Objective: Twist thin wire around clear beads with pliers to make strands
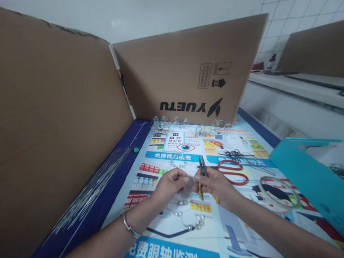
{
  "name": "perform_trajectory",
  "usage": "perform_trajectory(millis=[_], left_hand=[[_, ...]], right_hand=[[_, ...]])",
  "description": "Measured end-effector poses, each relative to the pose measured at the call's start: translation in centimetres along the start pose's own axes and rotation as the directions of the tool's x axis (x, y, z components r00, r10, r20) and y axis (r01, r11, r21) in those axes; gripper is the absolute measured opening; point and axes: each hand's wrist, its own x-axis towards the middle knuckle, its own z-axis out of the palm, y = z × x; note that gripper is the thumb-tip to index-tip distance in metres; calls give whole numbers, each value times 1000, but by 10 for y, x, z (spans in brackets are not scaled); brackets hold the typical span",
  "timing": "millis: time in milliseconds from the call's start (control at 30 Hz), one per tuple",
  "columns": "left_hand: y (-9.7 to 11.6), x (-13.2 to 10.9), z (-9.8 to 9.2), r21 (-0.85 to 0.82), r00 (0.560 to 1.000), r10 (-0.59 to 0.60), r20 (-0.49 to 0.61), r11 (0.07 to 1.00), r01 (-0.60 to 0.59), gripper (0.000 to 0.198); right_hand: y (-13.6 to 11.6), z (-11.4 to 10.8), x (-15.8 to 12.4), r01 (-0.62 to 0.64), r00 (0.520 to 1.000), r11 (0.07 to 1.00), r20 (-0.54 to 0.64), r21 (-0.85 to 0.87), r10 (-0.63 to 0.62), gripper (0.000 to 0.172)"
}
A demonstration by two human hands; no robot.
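Near the middle of the table, my right hand point(213, 182) is closed round a pair of needle-nose pliers point(202, 167) with yellow handles, jaws pointing away from me. Just left of it, my left hand point(172, 183) is pinched; something thin and clear seems to be at its fingertips, too fine to make out. Below the hands, a strand of clear beads point(198, 222) on wire lies on the printed sheet. Red-handled scissors point(236, 177) rest beside my right hand, their blades partly hidden behind it and the pliers.
Cardboard panels stand at the left point(49, 118) and back point(184, 69). A bundle of thin wires point(94, 187) lies along the left. Right of the scissors are a wire coil point(279, 192) and a turquoise box point(322, 194) holding shiny pieces. Dark wire pieces point(234, 154) lie behind the scissors.
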Motion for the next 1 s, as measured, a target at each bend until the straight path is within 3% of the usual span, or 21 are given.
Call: perform_trajectory(millis=[367, 500, 600, 700, 733, 800, 833, 933, 1000], left_hand=[[12, 0, 6, 204, 994, 109, 17, 973, -111, 21], [12, -1, 7, 131, 995, 98, -14, 987, -95, 24], [11, -1, 2, -109, 999, -21, -45, 994, 16, 25], [11, 1, -5, -287, 994, -94, -52, 955, 75, 28], [11, 2, -6, -302, 993, -105, -59, 950, 83, 28], [10, 3, -8, -301, 991, -120, -63, 949, 96, 27], [10, 4, -9, -299, 990, -124, -60, 949, 101, 26], [8, 4, -9, -293, 990, -134, -52, 949, 113, 24], [7, 3, -9, -285, 989, -136, -52, 952, 116, 24]], right_hand=[[-6, 4, -1, -3, 999, 984, 46, -180, 11, 21], [-6, 3, -1, 64, 997, 918, 56, -391, -46, 19], [-4, -3, 0, 201, 976, 715, 73, -670, -206, 19], [0, -9, 1, 292, 914, 446, 109, -846, -392, 16], [1, -11, 1, 321, 875, 317, 152, -893, -459, 15], [3, -14, 0, 353, 807, 108, 243, -930, -538, 13], [3, -15, -1, 361, 757, -52, 325, -931, -567, 14], [0, -18, -3, 329, 643, -418, 525, -847, -558, 18], [-4, -19, -4, 299, 602, -534, 591, -790, -537, 19]])
